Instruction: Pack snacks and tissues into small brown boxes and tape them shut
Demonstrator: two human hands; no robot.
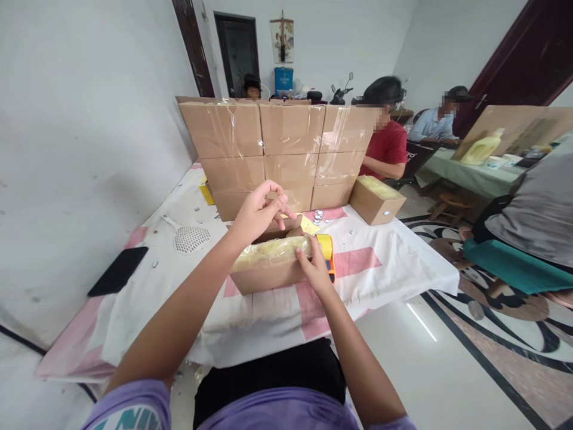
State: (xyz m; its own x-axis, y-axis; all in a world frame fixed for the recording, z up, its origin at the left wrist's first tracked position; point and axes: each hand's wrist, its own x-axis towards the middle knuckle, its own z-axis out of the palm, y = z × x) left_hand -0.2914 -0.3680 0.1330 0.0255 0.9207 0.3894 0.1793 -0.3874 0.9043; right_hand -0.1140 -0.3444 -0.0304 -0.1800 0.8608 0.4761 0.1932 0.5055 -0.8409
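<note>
A small cardboard box (pixel 268 276) lies on the table in front of me, its top covered with clear tape. My right hand (pixel 316 269) grips an orange and yellow tape dispenser (pixel 326 251) at the box's right end. My left hand (pixel 259 209) is raised above the box, its fingers pinched on a strip of clear tape (pixel 286 203). Both of my forearms reach forward from a purple shirt.
A wall of sealed cardboard boxes (pixel 277 155) stands at the table's far side, with one open box (pixel 376 200) to its right. A black phone (pixel 119 270) and a white mesh scoop (pixel 190 237) lie at the left. Other people sit behind the boxes and at the right.
</note>
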